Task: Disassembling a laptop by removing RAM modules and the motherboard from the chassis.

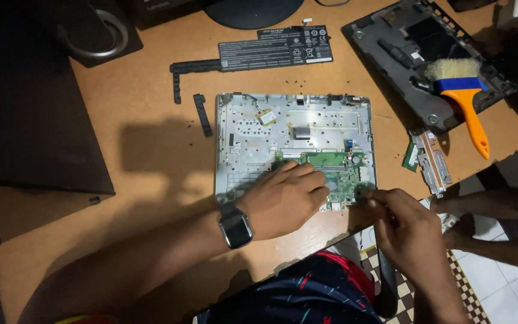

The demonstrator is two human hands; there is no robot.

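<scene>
**Opened laptop on a wooden desk, both hands at its circuit board**

A light brown wooden desk (151, 156) fills most of the view, dimly lit, with hard shadows of the arms falling across its left half. At its middle lies an opened laptop chassis (295, 141), silver-grey, inner side up. A green circuit board (337, 171) sits in the chassis's near right corner.

The left hand (286, 198), with a dark smartwatch (235, 226) on the wrist, lies palm down on the chassis, fingers stretched flat and together, their tips on the board's left edge; it grips nothing. The right hand (406, 225) is at the board's near right corner, fingers curled and pinched together at the tips; what, if anything, they hold cannot be told.

Beyond the chassis lies a flat black battery pack (271, 53). A short black strip (202, 114) lies just left of the chassis. At the far right rests a dark laptop cover (403, 54), with an orange-handled brush (463, 96) on it. A small metal bracket (431, 162) lies near the desk's right edge. A dark flat panel (28, 102) covers the desk's left end.

Past the desk's edge, bottom right, white floor tiles (499, 282) show beside a checkered patch.
</scene>
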